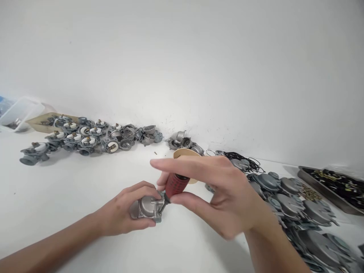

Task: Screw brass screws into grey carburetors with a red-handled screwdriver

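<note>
A grey metal part point(148, 206) with a rounded cover rests on the white table at the lower middle. Around its left side, my left hand point(127, 208) is closed, thumb on the near edge and fingers on the far edge. My right hand point(210, 189) grips a screwdriver with a red and black handle point(176, 185), its index finger stretched along the top. The screwdriver leans over the right end of the metal part, and its shaft meets the part there; the exact tip is too small to tell.
Several metal bodies with white inserts point(88, 141) line the back left, near a clear plastic bin point(24, 110). Behind my right hand stands a tan disc point(184, 152). Several grey covers point(287, 204), black rings point(241, 159) and a metal tray point(332, 195) are at right.
</note>
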`<state>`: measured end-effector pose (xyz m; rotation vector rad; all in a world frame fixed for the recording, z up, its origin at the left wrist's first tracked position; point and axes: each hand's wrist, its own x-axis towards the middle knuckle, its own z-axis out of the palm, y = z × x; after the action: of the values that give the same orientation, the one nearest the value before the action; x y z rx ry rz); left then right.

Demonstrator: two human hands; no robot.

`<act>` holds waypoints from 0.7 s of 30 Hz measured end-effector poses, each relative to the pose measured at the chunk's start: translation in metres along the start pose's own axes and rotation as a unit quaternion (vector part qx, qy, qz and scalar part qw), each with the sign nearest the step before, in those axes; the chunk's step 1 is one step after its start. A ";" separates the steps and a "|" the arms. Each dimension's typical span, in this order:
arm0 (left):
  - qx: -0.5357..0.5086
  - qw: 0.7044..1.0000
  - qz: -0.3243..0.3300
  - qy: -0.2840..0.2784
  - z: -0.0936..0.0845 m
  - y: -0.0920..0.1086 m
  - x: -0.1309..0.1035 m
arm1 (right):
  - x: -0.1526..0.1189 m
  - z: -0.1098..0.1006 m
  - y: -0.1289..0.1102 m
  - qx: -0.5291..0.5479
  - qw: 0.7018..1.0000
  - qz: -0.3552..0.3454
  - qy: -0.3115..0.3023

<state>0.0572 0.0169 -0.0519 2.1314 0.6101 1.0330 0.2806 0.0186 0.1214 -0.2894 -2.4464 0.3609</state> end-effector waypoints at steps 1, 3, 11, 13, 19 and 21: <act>0.003 1.000 0.000 -0.006 -0.001 -0.001 0.000 | 0.000 0.000 0.001 -0.016 1.000 -0.002 0.019; 0.006 1.000 -0.003 -0.019 -0.003 -0.001 -0.001 | 0.000 0.000 0.002 -0.043 0.999 0.000 0.034; 0.012 1.000 -0.007 -0.026 -0.005 0.000 0.000 | -0.001 -0.003 0.007 0.003 0.999 0.000 0.038; 0.009 1.000 -0.008 -0.029 -0.005 0.001 0.000 | -0.001 -0.003 0.009 -0.005 0.999 -0.003 0.039; 0.017 0.999 -0.008 -0.033 -0.006 0.001 -0.001 | -0.001 -0.002 0.007 0.060 0.997 0.000 0.041; 0.012 0.999 -0.007 -0.036 -0.006 0.001 0.000 | 0.000 -0.002 0.006 0.028 0.998 0.006 0.055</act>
<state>0.0520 0.0184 -0.0487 2.1723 0.6054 0.9422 0.2829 0.0245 0.1207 -0.2927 -2.3235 0.4072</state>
